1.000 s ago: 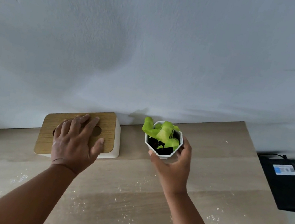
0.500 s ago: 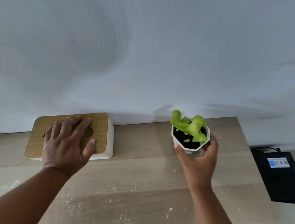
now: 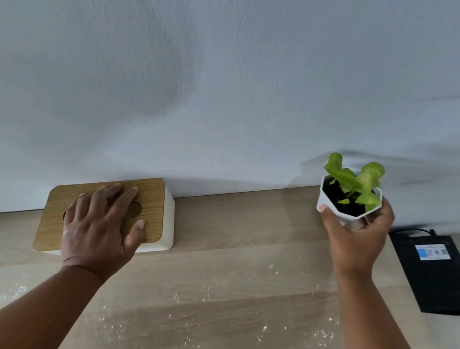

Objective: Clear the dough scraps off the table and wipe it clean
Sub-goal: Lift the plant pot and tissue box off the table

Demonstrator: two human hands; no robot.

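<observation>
Right now the left hand (image 3: pixel 99 233) lies flat, palm down, on the wooden lid of a white tissue box (image 3: pixel 157 217) that stands at the back of the table (image 3: pixel 244 235) against the pale wall (image 3: pixel 237 71); its fingers (image 3: pixel 119 194) are spread and stretched out over the lid's dark oval slot, gripping nothing, with the thumb resting near the lid's front right corner. The right hand (image 3: pixel 357 239) is curled around a small white faceted pot (image 3: pixel 336 210) with dark soil and a light green leafy plant (image 3: pixel 355 177), thumb on the pot's left face and the other fingers wrapped under and round its right side; whether the pot's base touches the wood cannot be told, since the hand hides it. It sits near the table's far right corner, close to the wall. White dough crumbs (image 3: pixel 206 289) are scattered as fine specks over the wooden tabletop between and below the two forearms, more of them towards the front. Off the right edge of the table lies a black flat device (image 3: pixel 438 280) with a pale label and a cable at its back
</observation>
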